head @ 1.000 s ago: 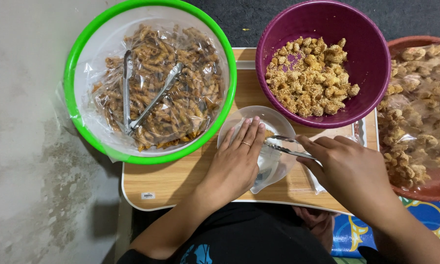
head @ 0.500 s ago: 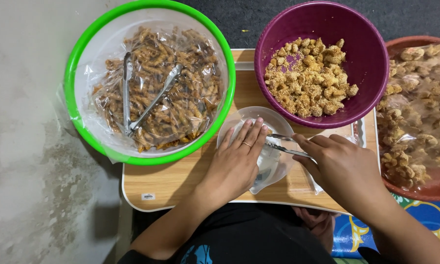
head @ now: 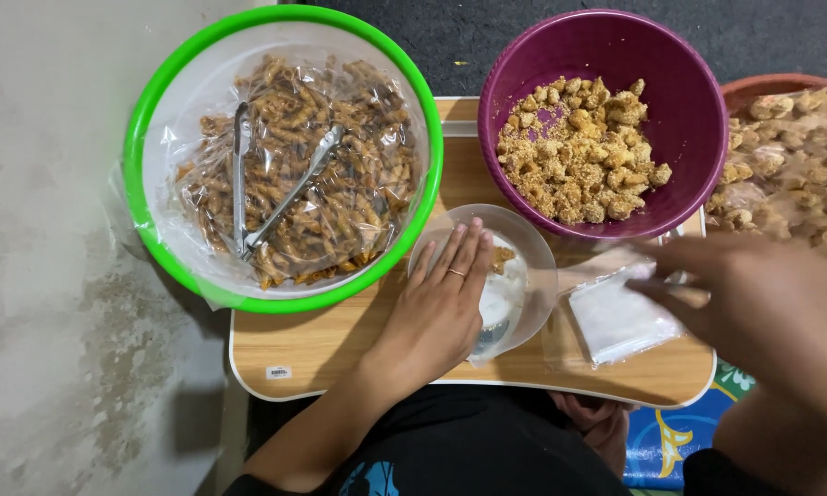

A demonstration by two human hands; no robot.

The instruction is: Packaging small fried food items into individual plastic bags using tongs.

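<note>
Since the earlier frame the right hand (head: 763, 294) has lifted away from the clear bowl (head: 533, 276) and drawn toward the right edge of the surface (head: 331, 344) — it now hovers, blurred, above a flat stack of clear plastic bags (head: 620, 317), and whether it holds anything I cannot tell. That bowl sits near the middle of the front edge, with a bag tucked inside it and a few crumbed bits at its far side. Left hand (head: 446, 298) lies flat and open, fingers together, palm pressed on the bag in the bowl, a ring on one finger. At the back left corner stands a green-rimmed basin (head: 142, 138) lined with plastic, full of brown twisted snacks, with metal tongs (head: 271, 179) lying on them. At the back right, a purple bowl (head: 680, 83) holds crumb-coated pieces — beyond the right edge a brown basin (head: 763, 84) holds more
</note>
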